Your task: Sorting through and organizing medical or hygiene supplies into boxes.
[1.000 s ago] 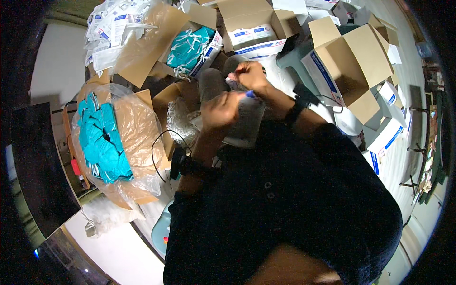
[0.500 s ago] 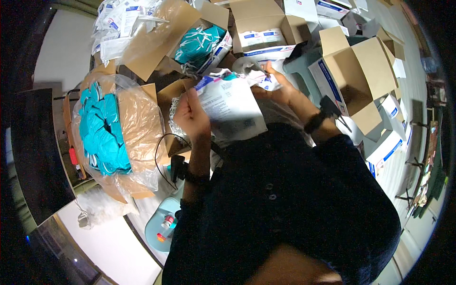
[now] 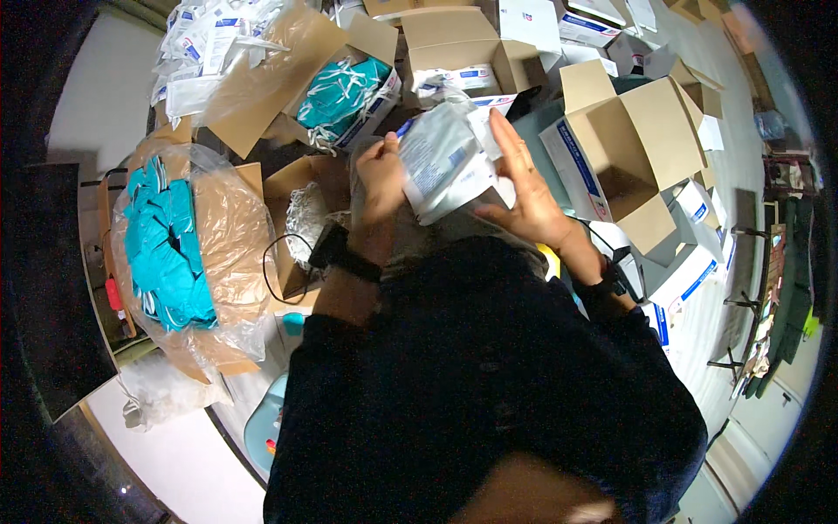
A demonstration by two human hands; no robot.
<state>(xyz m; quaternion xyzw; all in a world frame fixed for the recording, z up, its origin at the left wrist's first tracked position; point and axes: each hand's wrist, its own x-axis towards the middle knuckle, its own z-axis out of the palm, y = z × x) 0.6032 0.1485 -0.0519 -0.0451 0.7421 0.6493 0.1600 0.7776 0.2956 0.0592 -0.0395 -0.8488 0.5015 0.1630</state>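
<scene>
My left hand (image 3: 381, 175) is closed on the left edge of a flat printed pouch (image 3: 441, 162), greyish and partly see-through, held tilted in front of my chest. A white flap or second pouch lies along its right side; which one I cannot tell. My right hand (image 3: 528, 196) has its fingers stretched out flat beside the pouch's right edge, thumb apart. Just beyond the hands, an open carton (image 3: 463, 39) contains white packs. Left of it, teal masks (image 3: 345, 92) with white straps fill another box.
At left, a plastic-lined carton (image 3: 236, 236) holds a pile of teal masks (image 3: 170, 244). White straps (image 3: 305, 218) lie in a small carton beside my left forearm. White pouches (image 3: 209, 48) are heaped at far left. An open carton (image 3: 642, 144) stands at right, near white boxes (image 3: 694, 271).
The pouch has turned and tilted, and its printed face looks different. My right hand has straightened its fingers and moved nearer. The whole view has shifted slightly.
</scene>
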